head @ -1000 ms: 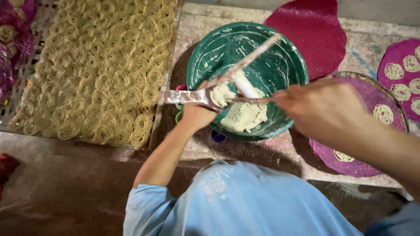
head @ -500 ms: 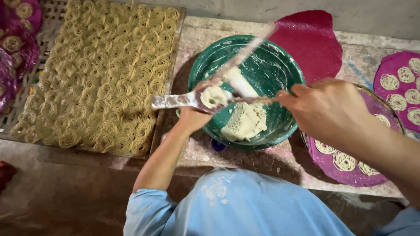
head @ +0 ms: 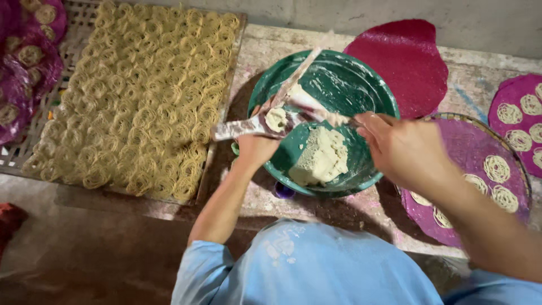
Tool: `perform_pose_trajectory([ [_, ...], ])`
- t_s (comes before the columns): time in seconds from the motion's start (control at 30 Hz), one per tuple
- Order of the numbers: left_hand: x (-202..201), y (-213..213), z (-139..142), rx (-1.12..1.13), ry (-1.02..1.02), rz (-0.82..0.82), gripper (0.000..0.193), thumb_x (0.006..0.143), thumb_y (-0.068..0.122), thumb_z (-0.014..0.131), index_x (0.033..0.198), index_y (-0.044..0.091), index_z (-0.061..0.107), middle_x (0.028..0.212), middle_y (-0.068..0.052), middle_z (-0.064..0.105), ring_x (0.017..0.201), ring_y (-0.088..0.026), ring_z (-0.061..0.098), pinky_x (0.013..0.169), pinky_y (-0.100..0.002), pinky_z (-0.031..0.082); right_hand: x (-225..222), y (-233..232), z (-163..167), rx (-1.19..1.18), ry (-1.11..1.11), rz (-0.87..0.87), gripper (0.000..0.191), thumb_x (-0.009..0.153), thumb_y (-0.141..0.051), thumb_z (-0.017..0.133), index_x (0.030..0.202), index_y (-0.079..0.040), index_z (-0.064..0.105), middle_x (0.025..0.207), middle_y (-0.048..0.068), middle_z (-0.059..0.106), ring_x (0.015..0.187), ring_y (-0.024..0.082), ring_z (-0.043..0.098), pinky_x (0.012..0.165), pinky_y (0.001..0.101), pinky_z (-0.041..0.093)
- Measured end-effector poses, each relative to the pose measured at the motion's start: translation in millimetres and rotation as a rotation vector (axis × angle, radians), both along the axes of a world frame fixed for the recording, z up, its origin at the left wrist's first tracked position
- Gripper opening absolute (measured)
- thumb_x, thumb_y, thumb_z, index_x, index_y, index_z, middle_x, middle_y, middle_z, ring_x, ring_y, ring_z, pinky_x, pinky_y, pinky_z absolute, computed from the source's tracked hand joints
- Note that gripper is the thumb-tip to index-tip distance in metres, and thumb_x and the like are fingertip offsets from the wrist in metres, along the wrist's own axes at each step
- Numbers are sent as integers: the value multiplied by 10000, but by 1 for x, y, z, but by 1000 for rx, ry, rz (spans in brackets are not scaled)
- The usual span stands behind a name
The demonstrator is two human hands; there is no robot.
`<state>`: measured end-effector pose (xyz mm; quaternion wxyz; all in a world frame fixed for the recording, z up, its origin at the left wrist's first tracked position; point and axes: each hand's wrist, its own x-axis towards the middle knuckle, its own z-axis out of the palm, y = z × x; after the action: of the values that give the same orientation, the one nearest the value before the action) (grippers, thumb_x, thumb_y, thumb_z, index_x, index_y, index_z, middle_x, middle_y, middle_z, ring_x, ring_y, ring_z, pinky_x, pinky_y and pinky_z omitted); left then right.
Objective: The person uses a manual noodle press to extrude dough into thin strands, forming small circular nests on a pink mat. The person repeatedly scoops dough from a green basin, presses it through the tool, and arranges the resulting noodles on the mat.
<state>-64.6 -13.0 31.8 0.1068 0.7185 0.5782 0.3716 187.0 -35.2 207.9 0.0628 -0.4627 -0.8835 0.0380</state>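
Note:
My left hand [head: 255, 148] grips a metal press [head: 265, 121] with long handles over the near rim of a green bowl [head: 361, 79]; the press's round opening is packed with pale dough. My right hand [head: 398, 147] holds a dough-smeared spatula [head: 316, 108] whose tip touches the press's opening. A lump of pale dough [head: 322, 157] lies in the bowl below the tools.
A wire rack [head: 17, 152] at left carries several coiled noodle nests [head: 141, 96]. Purple mats [head: 480, 169] at right bear noodle coils; a bare magenta mat [head: 406, 56] lies behind the bowl. More purple mats [head: 28, 56] sit at far left. A grey wall runs along the back.
The press has tilted and shifted slightly toward the bowl's near-left rim, and its opening now holds dough. My right hand has moved the spatula against it.

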Motion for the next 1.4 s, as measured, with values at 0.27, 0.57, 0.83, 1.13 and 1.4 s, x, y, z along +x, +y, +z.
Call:
perform_pose_trajectory([
  [0.27,4,19,5,11,49,80,750,882,317,716,1554,131,441,1641,-135,388,1363,-370,511,1152,-436,430,-11,-17,-143,-369,691,-101,521,1025,-65,563,1530,-187,519,864,150,713,605,69,493,579,266,482],
  [0.57,29,22,10,182,137,135,628,827,284,783,1402,158,563,1647,-243,281,1135,-447,545,933,-495,509,6,8,-152,-403,835,-228,448,1044,-118,563,1491,-147,564,841,78,678,656,65,500,620,257,486],
  [0.83,-5,49,-37,-96,-414,249,336,893,271,769,1123,32,714,1103,-181,684,960,-330,619,821,-475,520,37,-14,-157,-385,568,-109,383,996,-110,578,1375,-95,630,1021,240,724,883,315,737,748,383,562],
  [1.13,123,-52,-70,-1008,-1574,-564,369,872,37,719,1139,-200,624,1126,-279,664,945,-307,671,775,-408,579,68,-5,-117,-207,1398,193,763,1124,-546,409,1657,-83,122,1665,241,203,1467,422,367,1158,539,448],
  [1.4,164,-80,15,-444,-493,-707,568,764,300,786,1249,70,602,1134,-125,708,1031,-248,701,880,-370,573,165,-52,-70,-81,1385,421,547,1111,-297,582,1460,-89,216,1387,231,576,1064,379,716,738,444,666],
])
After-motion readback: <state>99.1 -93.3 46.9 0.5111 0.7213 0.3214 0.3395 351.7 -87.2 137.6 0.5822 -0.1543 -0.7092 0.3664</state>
